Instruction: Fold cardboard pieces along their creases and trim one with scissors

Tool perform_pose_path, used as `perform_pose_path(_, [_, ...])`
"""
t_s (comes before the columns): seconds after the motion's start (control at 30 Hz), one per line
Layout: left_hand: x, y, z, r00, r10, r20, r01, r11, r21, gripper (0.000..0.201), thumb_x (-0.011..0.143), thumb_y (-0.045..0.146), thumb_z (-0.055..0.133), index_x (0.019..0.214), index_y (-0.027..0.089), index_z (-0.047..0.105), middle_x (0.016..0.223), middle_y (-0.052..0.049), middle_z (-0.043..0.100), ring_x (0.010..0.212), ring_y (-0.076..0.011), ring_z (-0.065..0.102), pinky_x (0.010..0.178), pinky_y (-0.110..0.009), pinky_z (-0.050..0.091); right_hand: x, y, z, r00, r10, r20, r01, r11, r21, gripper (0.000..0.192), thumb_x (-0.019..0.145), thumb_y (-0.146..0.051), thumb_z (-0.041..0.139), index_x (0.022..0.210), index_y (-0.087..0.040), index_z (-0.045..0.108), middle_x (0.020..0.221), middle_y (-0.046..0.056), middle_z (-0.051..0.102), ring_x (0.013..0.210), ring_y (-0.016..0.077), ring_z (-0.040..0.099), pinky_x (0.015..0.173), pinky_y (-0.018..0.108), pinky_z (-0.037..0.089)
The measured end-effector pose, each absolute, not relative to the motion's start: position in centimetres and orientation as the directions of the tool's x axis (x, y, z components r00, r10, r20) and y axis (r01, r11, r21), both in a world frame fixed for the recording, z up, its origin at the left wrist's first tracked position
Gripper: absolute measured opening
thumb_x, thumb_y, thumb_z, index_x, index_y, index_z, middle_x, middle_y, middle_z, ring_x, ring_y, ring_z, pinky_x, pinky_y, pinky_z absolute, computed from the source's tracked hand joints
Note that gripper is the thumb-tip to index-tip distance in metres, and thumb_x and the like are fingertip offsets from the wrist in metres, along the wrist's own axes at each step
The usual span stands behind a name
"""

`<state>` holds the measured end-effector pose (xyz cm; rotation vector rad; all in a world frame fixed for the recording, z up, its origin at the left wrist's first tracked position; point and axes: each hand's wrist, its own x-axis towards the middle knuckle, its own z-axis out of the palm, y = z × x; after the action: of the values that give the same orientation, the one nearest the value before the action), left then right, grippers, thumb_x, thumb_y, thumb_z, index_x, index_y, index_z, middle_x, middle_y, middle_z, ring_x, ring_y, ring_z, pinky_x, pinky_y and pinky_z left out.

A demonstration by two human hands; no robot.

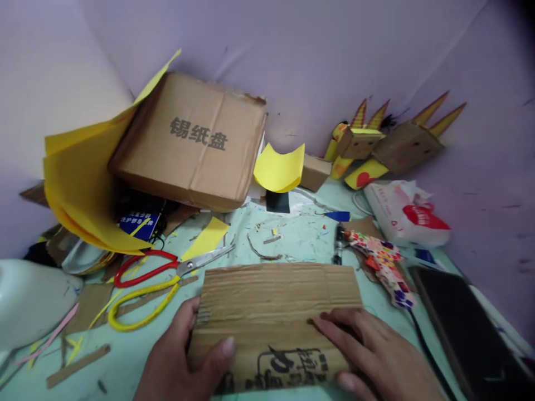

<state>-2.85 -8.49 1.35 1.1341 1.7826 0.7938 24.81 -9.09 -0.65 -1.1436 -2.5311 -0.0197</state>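
Note:
A creased piece of corrugated cardboard (276, 301) with black printed characters lies in front of me, its near part curving downward. My left hand (184, 356) grips its left side, thumb on top and fingers around the edge. On the right, my right hand (368, 351) holds the near right corner, fingers on the upper face and thumb at the lower edge. Just beyond my left hand lie scissors (179, 273) with one red and one yellow handle, blades apart. A narrow yellow paper strip (207, 236) is beside the blades.
A large cardboard box (192, 139) and curved yellow sheets (83, 189) stand at the back left. Right of my hands are a floral glue gun (382, 264) with a cord, a dark phone (463, 328) and a tissue pack (407, 214). Cardboard figures (405, 146) stand behind. Scraps litter the green tabletop (234, 250).

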Motion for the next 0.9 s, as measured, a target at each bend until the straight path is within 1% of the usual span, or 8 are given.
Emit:
perform_pose_path(0.13, [-2.5,-8.8,0.2,-0.399,0.9,-0.178,0.548,0.389,0.74,0.044,0.062,0.055,0.057,0.092,0.022,0.059,0.095,-0.005,0.072,0.087,-0.0273,0.067,0.079,-0.038,0.055,24.3,-9.1,0.4,-0.594,0.743,0.308,0.728,0.659,-0.188,0.036,0.088,-0.042,0.048,0.112,-0.018,0.059,0.092,0.008,0.067,0.08,0.0189,0.064,0.067,0.029,0.056])
perform_pose_path(0.27, [-2.2,-8.7,0.1,-0.486,0.863,-0.139,0.547,0.424,0.722,0.041,0.06,0.051,0.058,0.088,0.021,0.058,0.097,-0.006,0.072,0.09,-0.0269,0.068,0.079,-0.035,0.056,26.2,-9.3,-0.1,-0.494,0.78,0.383,0.775,0.595,-0.214,0.041,0.078,-0.04,0.062,0.11,-0.016,0.058,0.095,0.01,0.066,0.085,0.0255,0.064,0.078,0.044,0.055])
perform_pose_path(0.33, [-2.4,-8.7,0.0,-0.507,0.846,-0.166,0.539,0.461,0.705,0.038,0.061,0.046,0.061,0.089,0.02,0.058,0.098,-0.004,0.073,0.092,-0.026,0.068,0.081,-0.035,0.056,27.7,-9.6,-1.0,-0.408,0.819,0.403,0.785,0.54,-0.304,0.041,0.078,-0.037,0.062,0.112,-0.015,0.055,0.101,0.012,0.065,0.091,0.0237,0.063,0.079,0.038,0.055])
perform_pose_path(0.43, [-3.1,-8.8,-0.6,-0.584,0.795,-0.164,0.514,0.519,0.683,0.043,0.059,0.045,0.065,0.092,0.019,0.059,0.106,-0.006,0.07,0.1,-0.0301,0.065,0.088,-0.043,0.051,29.3,-9.9,-2.5,-0.334,0.844,0.419,0.773,0.5,-0.39,0.043,0.08,-0.034,0.061,0.117,-0.015,0.052,0.112,0.012,0.061,0.1,0.0212,0.06,0.08,0.03,0.054])
perform_pose_path(0.57, [-3.2,-8.9,-1.0,-0.651,0.726,-0.224,0.387,0.571,0.724,0.048,0.056,0.044,0.064,0.098,0.021,0.058,0.106,-0.002,0.071,0.102,-0.0275,0.064,0.089,-0.04,0.051,30.1,-9.7,-3.7,-0.339,0.821,0.458,0.769,0.523,-0.367,0.056,0.075,-0.044,0.065,0.121,-0.015,0.05,0.112,0.012,0.062,0.098,0.0236,0.062,0.078,0.033,0.054])
perform_pose_path(0.7, [-2.7,-9.0,-0.8,-0.675,0.698,-0.238,0.359,0.593,0.721,0.055,0.048,0.048,0.063,0.095,0.021,0.059,0.105,-0.001,0.071,0.104,-0.0274,0.063,0.093,-0.036,0.05,30.0,-9.9,-4.1,-0.343,0.803,0.488,0.746,0.548,-0.378,0.056,0.073,-0.05,0.066,0.117,-0.019,0.054,0.102,0.008,0.065,0.088,0.0228,0.064,0.073,0.033,0.054])
perform_pose_path(0.8, [-3.3,-9.6,-1.6,-0.684,0.701,-0.204,0.376,0.578,0.724,0.054,0.045,0.05,0.064,0.092,0.023,0.059,0.101,-0.001,0.072,0.103,-0.0305,0.063,0.092,-0.039,0.051,29.0,-10.7,-4.6,-0.153,0.86,0.487,0.741,0.426,-0.519,0.043,0.079,-0.051,0.06,0.112,-0.024,0.058,0.108,0.008,0.061,0.095,0.0231,0.062,0.078,0.032,0.051])
perform_pose_path(0.9, [-4.6,-10.6,-3.4,-0.673,0.736,-0.08,0.494,0.527,0.692,0.053,0.053,0.055,0.062,0.096,0.025,0.058,0.1,0.0,0.072,0.096,-0.03,0.066,0.084,-0.039,0.055,27.5,-11.1,-4.7,0.052,0.915,0.4,0.668,0.266,-0.695,0.029,0.084,-0.046,0.054,0.102,-0.025,0.061,0.113,0.008,0.055,0.101,0.021,0.059,0.078,0.028,0.05])
